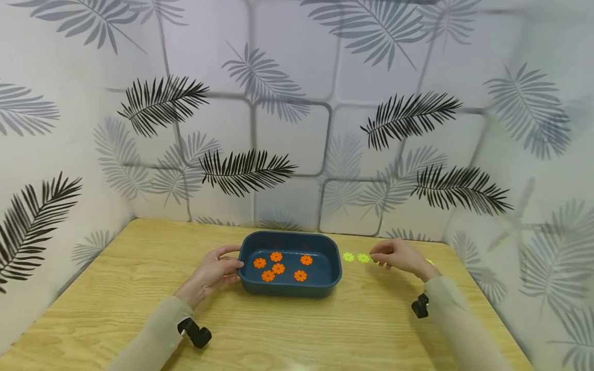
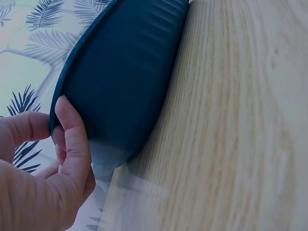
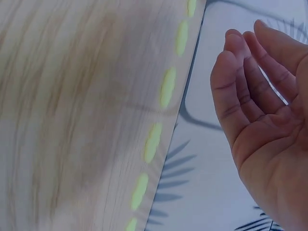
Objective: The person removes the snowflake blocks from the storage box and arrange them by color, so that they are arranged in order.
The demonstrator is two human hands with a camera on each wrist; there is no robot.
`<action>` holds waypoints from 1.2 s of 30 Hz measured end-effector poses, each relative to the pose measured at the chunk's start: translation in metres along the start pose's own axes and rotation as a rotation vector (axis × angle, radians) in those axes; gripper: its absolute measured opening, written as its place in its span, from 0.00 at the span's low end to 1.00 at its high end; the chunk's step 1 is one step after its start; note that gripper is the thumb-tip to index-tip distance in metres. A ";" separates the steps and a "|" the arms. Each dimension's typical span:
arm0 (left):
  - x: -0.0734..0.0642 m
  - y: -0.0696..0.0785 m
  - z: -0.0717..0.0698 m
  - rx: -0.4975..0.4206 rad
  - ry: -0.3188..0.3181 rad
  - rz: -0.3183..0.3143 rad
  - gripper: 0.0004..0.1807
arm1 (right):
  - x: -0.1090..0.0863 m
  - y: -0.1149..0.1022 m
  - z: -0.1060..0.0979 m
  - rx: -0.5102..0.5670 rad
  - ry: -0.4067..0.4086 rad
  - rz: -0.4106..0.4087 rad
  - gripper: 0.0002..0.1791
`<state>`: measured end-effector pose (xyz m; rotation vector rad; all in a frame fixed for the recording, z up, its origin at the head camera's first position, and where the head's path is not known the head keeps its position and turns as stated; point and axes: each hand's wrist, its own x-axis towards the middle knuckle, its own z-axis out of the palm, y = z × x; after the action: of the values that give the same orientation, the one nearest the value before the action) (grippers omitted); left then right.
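A dark blue rectangular tub [image 1: 292, 290] stands on the wooden table, with several orange notched, flower-shaped discs [image 1: 300, 275] lying inside it. My left hand [image 1: 211, 273] pinches the tub's left rim; in the left wrist view, fingers lie on both sides of the edge of the tub wall [image 2: 120, 72]. To the right of the tub, my right hand [image 1: 400, 256] hovers over a row of yellow-green notched discs [image 1: 348, 256]. Its fingers are loosely bent with nothing between them in the right wrist view, beside the line of yellow-green discs [image 3: 167, 87]. In the head view this hand hides part of the row.
The wooden table [image 1: 278, 335] meets a wall [image 1: 287, 139] with a leaf print close behind the tub and the discs. More patterned wall rises at the left and right. A small black wrist camera [image 1: 195, 332] sits on the left sleeve, another camera [image 1: 420, 306] on the right.
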<state>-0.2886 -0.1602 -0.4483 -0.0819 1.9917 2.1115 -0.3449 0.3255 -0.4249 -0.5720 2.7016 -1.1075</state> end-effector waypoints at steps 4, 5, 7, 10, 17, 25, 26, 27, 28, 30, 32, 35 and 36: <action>0.003 -0.001 0.001 -0.001 -0.010 0.003 0.31 | 0.005 -0.010 0.012 0.036 0.004 -0.047 0.18; 0.003 -0.001 0.002 -0.004 -0.013 0.003 0.31 | 0.006 -0.014 0.015 0.043 0.001 -0.062 0.18; 0.005 -0.001 0.002 -0.010 -0.015 0.002 0.31 | 0.009 -0.023 0.021 0.044 0.006 -0.083 0.17; 0.005 0.001 0.002 -0.012 -0.021 0.003 0.32 | 0.014 -0.039 0.028 0.037 0.022 -0.109 0.14; 0.004 0.002 0.002 -0.012 -0.001 -0.001 0.31 | 0.027 -0.071 0.045 0.015 0.047 -0.192 0.13; 0.002 0.001 0.001 -0.019 -0.010 -0.002 0.32 | 0.043 -0.088 0.065 -0.012 -0.003 -0.267 0.09; 0.001 0.001 0.000 -0.021 -0.017 0.001 0.32 | 0.045 -0.089 0.067 -0.012 -0.017 -0.276 0.09; 0.001 0.001 0.000 -0.021 -0.023 0.003 0.32 | 0.047 -0.089 0.069 -0.006 -0.038 -0.283 0.09; 0.000 0.001 0.000 -0.024 -0.029 0.007 0.33 | 0.048 -0.090 0.071 0.001 -0.062 -0.287 0.10; -0.001 0.000 0.000 -0.023 -0.038 0.011 0.33 | 0.051 -0.093 0.074 0.015 -0.114 -0.305 0.11; -0.002 0.000 0.000 -0.020 -0.038 0.012 0.33 | 0.054 -0.095 0.077 0.020 -0.161 -0.320 0.11; -0.001 -0.001 0.000 -0.019 -0.021 0.006 0.32 | 0.058 -0.100 0.081 0.012 -0.219 -0.336 0.13; -0.001 -0.001 0.000 -0.019 -0.016 0.002 0.31 | 0.060 -0.100 0.082 0.001 -0.233 -0.336 0.13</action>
<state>-0.2877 -0.1597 -0.4487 -0.0663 1.9645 2.1256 -0.3472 0.1832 -0.4130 -1.1118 2.4614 -1.0359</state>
